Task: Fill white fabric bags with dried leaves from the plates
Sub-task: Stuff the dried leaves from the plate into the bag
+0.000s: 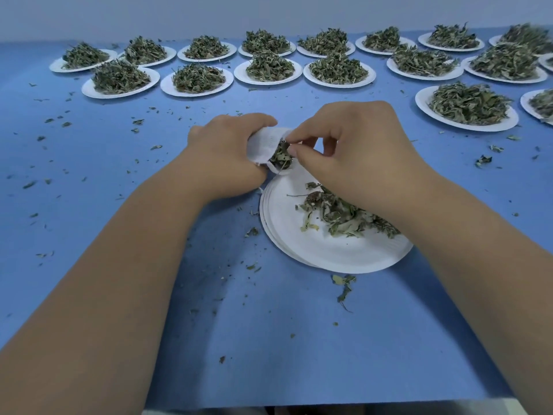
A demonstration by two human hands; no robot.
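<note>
My left hand [227, 151] grips a small white fabric bag [264, 145] just above the far rim of a white paper plate [323, 253]. The bag's mouth faces right and dried leaves [281, 155] show inside it. My right hand [350, 148] pinches the bag's edge and the leaves at its mouth between thumb and fingers. A thin remnant of dried leaves [338, 215] lies on the plate, partly hidden under my right wrist.
Several white plates heaped with dried leaves stand in rows at the back of the blue table, such as one plate [197, 80] at mid left and another plate [466, 107] at right. Leaf crumbs [344, 283] are scattered over the blue surface [119, 163].
</note>
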